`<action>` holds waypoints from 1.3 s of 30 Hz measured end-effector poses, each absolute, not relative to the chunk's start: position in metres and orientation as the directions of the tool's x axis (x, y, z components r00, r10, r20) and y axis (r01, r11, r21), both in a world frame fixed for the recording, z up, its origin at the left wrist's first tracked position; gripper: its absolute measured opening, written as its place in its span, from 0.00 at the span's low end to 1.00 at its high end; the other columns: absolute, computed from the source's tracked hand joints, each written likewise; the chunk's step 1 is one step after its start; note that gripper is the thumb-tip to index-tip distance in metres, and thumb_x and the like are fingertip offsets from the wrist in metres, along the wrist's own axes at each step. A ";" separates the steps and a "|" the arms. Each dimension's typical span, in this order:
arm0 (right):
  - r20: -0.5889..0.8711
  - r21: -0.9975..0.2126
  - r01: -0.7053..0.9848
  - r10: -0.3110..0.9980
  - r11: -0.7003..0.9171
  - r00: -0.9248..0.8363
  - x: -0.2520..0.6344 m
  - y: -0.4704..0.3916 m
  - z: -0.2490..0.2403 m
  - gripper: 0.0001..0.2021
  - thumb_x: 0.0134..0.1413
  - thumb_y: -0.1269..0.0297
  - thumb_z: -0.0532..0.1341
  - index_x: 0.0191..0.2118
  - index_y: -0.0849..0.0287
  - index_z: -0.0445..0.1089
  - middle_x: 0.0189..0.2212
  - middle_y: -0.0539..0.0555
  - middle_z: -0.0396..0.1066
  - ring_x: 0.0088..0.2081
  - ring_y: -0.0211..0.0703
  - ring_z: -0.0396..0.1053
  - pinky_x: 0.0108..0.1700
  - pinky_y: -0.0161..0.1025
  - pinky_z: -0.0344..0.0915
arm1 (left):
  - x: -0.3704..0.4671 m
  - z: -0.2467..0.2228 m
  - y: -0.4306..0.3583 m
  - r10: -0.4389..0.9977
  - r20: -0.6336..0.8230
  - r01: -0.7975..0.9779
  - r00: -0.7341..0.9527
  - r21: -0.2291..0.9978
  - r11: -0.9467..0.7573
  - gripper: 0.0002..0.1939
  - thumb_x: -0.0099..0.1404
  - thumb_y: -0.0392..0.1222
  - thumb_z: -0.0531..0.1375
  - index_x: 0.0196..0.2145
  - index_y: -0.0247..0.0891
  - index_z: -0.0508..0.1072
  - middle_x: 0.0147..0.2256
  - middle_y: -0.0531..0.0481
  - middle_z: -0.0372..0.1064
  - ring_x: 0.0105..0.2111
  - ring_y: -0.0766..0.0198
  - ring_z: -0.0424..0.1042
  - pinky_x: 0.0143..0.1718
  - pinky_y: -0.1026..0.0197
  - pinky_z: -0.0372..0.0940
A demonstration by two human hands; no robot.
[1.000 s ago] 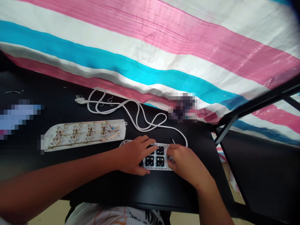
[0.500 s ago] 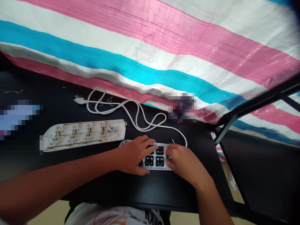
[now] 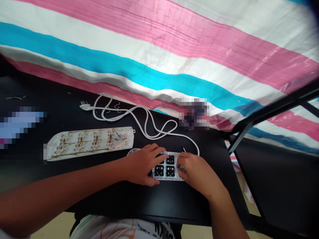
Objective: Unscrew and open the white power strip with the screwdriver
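Note:
My left hand (image 3: pixel 144 164) lies across a white power strip half (image 3: pixel 163 180) with black socket inserts (image 3: pixel 170 171) showing. Its thumb is at the near edge and its fingers reach over the far side, gripping the strip across its width. At the strip's right end, my right hand (image 3: pixel 195 169) has its fingers bent and pinched together; whatever they hold is hidden. Just behind that hand a thin dark rod (image 3: pixel 183 148) pokes out. The other white power strip half (image 3: pixel 116 144) lies to the left, its brass strips and wires facing up.
A white power cord (image 3: pixel 139 122) loops across the black table (image 3: pixel 134 199) behind the strip, with its plug (image 3: pixel 85 106) at the left. Small wire scraps (image 3: pixel 117 107) lie near it. Striped sheeting (image 3: pixel 149 66) hangs behind; a black metal frame (image 3: pixel 269 113) stands at right.
My right hand's fingers have shifted very slightly at the strip's end. My left hand and the strip keep their places.

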State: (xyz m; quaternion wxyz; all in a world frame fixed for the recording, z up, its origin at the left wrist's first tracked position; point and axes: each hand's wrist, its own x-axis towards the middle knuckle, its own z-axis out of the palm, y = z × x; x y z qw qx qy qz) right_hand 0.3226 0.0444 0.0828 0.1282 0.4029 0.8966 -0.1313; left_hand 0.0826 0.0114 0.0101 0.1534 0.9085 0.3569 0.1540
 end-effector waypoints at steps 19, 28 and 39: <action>-0.325 -0.161 0.757 0.690 0.634 -0.647 0.324 0.047 0.083 0.07 0.60 0.69 0.59 0.37 0.58 0.76 0.40 0.52 0.76 0.39 0.42 0.75 0.39 0.39 0.60 | 0.083 0.012 0.010 0.702 0.169 0.606 0.692 0.393 -0.692 0.45 0.58 0.55 0.71 0.65 0.32 0.62 0.62 0.32 0.62 0.55 0.41 0.64 0.58 0.40 0.64; -0.334 -0.161 0.756 0.686 0.634 -0.646 0.324 0.048 0.083 0.07 0.60 0.69 0.60 0.38 0.58 0.76 0.41 0.53 0.76 0.40 0.43 0.75 0.40 0.39 0.61 | 0.083 0.012 0.011 0.700 0.168 0.603 0.694 0.396 -0.693 0.44 0.58 0.55 0.70 0.65 0.33 0.62 0.62 0.33 0.62 0.54 0.41 0.64 0.56 0.39 0.65; -0.316 -0.156 0.754 0.691 0.638 -0.650 0.324 0.048 0.084 0.07 0.61 0.68 0.60 0.37 0.58 0.76 0.40 0.53 0.76 0.40 0.44 0.75 0.39 0.39 0.60 | 0.083 0.012 0.011 0.698 0.172 0.601 0.696 0.394 -0.696 0.44 0.58 0.55 0.70 0.65 0.33 0.62 0.62 0.32 0.62 0.54 0.41 0.64 0.56 0.40 0.65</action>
